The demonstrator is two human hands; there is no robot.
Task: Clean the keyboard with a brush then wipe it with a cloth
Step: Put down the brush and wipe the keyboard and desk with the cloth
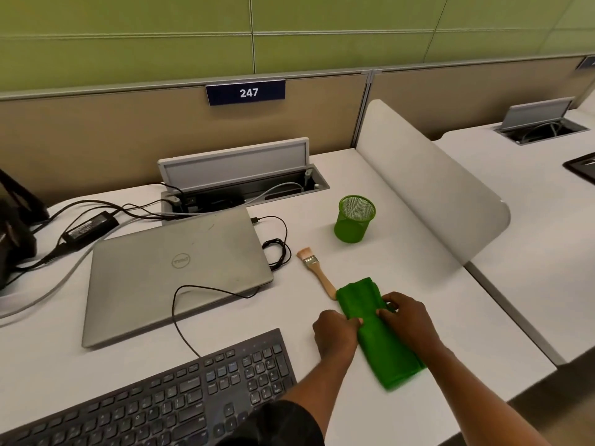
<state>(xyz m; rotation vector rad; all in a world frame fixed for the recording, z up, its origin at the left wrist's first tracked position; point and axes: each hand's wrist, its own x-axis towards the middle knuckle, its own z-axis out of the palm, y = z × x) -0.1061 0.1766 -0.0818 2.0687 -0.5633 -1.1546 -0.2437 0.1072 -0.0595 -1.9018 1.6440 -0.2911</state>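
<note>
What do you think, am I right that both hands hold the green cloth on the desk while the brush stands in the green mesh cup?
Not quite: the head view shows the brush lying flat on the desk, outside the green mesh cup. The left hand and right hand do hold the green cloth.

A black flat computer keyboard (180, 394) lies slanted along the near edge of the white bench (402, 252). A small wooden-handled paintbrush with pale bristles (317, 272) lies flat nearer the right edge, its bristles pointing to the far edge. Its handle tip meets a folded bright green cloth (386, 349), which is pinched at mid-length between the left grip (335, 333) and the right grip (409, 320).
</note>
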